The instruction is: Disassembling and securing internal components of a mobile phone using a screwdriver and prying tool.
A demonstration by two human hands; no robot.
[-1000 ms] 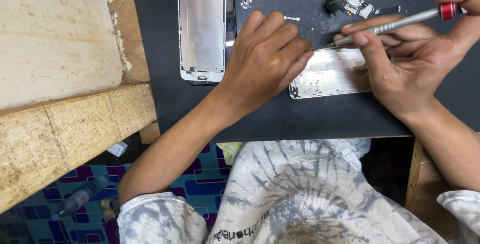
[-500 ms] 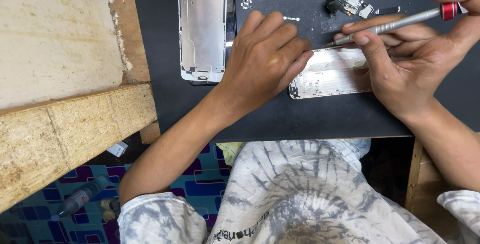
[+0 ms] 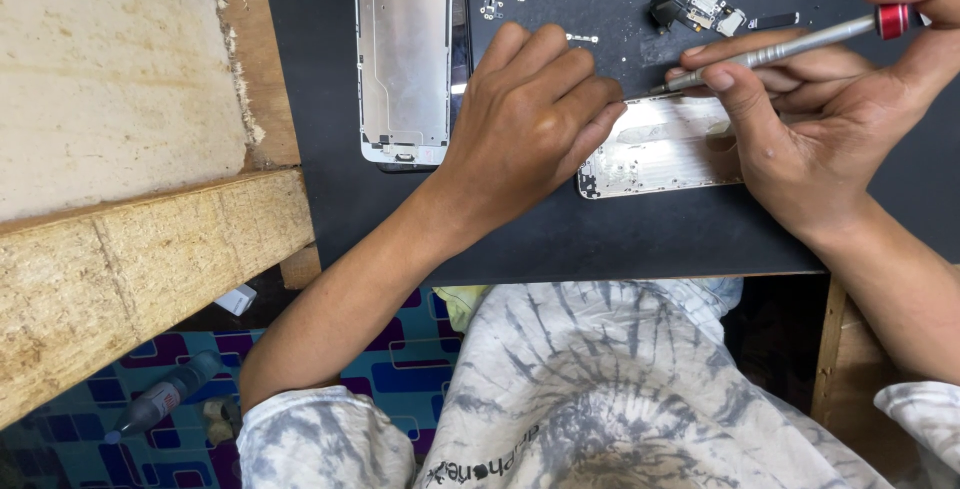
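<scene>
Matt black surface [image 3: 600,239], smooth, speckled with tiny bright metal bits. The silvery phone back shell [image 3: 660,154] under the left hand [image 3: 525,129] gleams, brushed metal with a dull sheen. The right hand [image 3: 830,119] pinches a slim steel screwdriver with a glossy red collar [image 3: 800,44], satin grey. The detached white-framed screen panel [image 3: 403,59] shows a flat metal shield, softly reflective. Rough, crumbly chipboard slab [image 3: 120,249] at the left, raw wood. Tie-dye shirt [image 3: 600,389], soft cloth, probably cotton.
</scene>
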